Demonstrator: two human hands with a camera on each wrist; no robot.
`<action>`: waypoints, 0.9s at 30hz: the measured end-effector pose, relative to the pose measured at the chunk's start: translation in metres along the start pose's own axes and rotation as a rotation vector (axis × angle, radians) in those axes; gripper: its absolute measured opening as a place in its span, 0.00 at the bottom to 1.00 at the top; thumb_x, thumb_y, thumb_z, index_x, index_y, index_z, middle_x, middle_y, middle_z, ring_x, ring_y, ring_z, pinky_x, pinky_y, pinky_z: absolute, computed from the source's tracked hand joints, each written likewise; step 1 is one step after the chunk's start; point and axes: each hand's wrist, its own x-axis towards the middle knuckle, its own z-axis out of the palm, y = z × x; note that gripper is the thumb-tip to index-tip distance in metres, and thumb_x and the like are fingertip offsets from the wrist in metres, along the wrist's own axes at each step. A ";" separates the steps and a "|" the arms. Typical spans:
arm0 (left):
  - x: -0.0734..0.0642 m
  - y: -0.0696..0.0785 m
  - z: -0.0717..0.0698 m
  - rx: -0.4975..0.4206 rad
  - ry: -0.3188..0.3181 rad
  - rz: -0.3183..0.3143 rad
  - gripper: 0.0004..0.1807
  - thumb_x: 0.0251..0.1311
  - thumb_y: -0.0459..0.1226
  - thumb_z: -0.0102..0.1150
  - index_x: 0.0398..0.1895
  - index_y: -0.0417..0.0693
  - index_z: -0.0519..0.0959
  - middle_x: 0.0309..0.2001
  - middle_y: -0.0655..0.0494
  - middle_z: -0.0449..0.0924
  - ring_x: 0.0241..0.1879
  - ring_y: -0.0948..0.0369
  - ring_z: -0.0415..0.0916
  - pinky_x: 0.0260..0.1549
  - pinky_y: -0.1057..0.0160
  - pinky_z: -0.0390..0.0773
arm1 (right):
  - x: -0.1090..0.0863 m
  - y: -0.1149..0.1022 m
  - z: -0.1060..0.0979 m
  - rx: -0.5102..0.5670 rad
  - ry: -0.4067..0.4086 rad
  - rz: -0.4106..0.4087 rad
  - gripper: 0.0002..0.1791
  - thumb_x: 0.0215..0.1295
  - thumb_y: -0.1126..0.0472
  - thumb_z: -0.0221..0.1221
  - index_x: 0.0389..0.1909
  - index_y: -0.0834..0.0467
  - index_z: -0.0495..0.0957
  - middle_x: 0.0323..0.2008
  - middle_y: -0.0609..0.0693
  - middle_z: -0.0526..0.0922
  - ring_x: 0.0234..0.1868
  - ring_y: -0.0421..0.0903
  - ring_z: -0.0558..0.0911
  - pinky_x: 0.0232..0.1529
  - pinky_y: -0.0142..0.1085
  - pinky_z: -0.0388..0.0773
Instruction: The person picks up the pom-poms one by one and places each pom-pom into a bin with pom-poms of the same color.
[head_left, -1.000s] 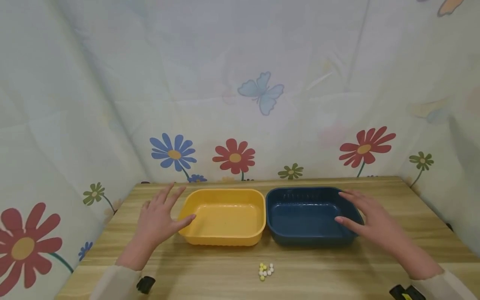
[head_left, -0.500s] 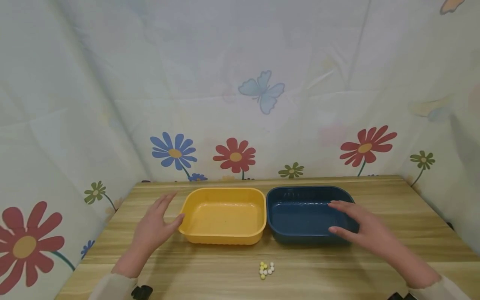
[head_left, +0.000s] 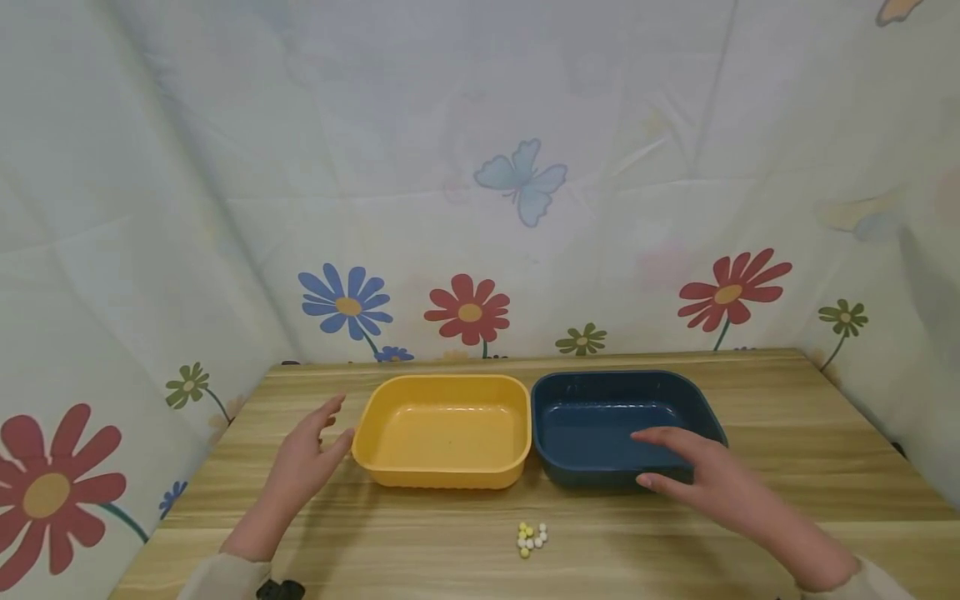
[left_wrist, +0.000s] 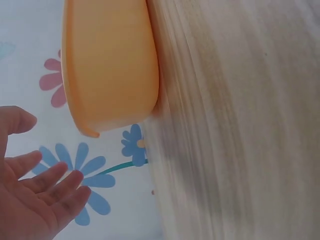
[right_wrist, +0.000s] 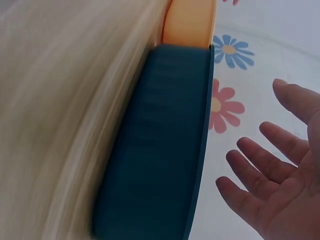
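In the head view, your left hand (head_left: 302,460) is left of centre in the lower half, its fingers relaxed and thumb apart, just beside the left end of the yellow tray (head_left: 450,481). That tray sits at the lower middle, side by side with the blue tray (head_left: 592,478) to its right. Your right hand (head_left: 716,483), fingers loosely extended, covers the blue tray's lower right corner. Small yellow and white balls (head_left: 530,544) lie clustered on the tabletop (head_left: 420,542) at bottom centre, below the trays. A flowered cloth (head_left: 390,125) fills the upper frame.

In the left wrist view, you see your left hand at lower left, fingers slightly bent, apart from the yellow tray at upper centre.

In the right wrist view, your right hand spreads its fingers at lower right, apart from the blue tray's rim; the yellow tray shows at the top.
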 end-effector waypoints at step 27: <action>0.013 -0.018 0.008 -0.247 -0.139 -0.228 0.31 0.76 0.37 0.52 0.77 0.34 0.61 0.72 0.30 0.69 0.70 0.38 0.71 0.67 0.42 0.76 | 0.017 -0.027 0.038 0.258 -0.200 -0.178 0.18 0.65 0.57 0.68 0.51 0.63 0.84 0.47 0.57 0.89 0.42 0.42 0.87 0.42 0.29 0.84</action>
